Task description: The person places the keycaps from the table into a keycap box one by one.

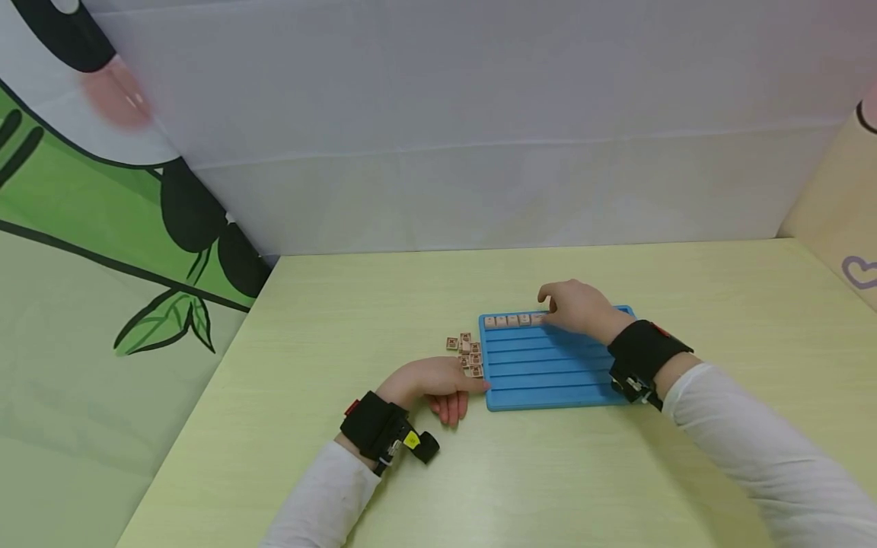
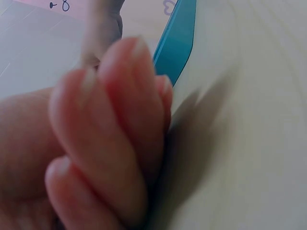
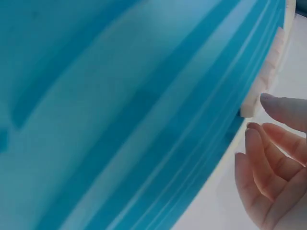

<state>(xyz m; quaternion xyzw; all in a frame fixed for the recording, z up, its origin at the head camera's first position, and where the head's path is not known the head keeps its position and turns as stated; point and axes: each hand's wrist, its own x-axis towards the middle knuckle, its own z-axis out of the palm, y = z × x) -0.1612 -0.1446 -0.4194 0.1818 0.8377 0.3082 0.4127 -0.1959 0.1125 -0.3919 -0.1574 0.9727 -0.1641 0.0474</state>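
Note:
A blue ridged tray [image 1: 548, 373] lies on the table. Along its far ledge stands a row of small square light tiles [image 1: 507, 321], each with a dark mark too small to read. My right hand [image 1: 581, 310] is over the far edge at the right end of this row. In the right wrist view its thumb [image 3: 285, 111] and fingers [image 3: 268, 163] are apart beside the last tile [image 3: 249, 106], with nothing seen between them. My left hand [image 1: 438, 384] rests by the tray's near left corner, thumb out at the edge, fingers [image 2: 96, 124] loosely bent without a visible thing.
Several loose wooden tiles [image 1: 466, 346] lie in a cluster left of the tray, partly behind the left hand. The pale wooden table [image 1: 329, 327] meets a white cloth backdrop [image 1: 479, 190] at its far edge. A printed cloth [image 1: 82, 304] hangs at the left.

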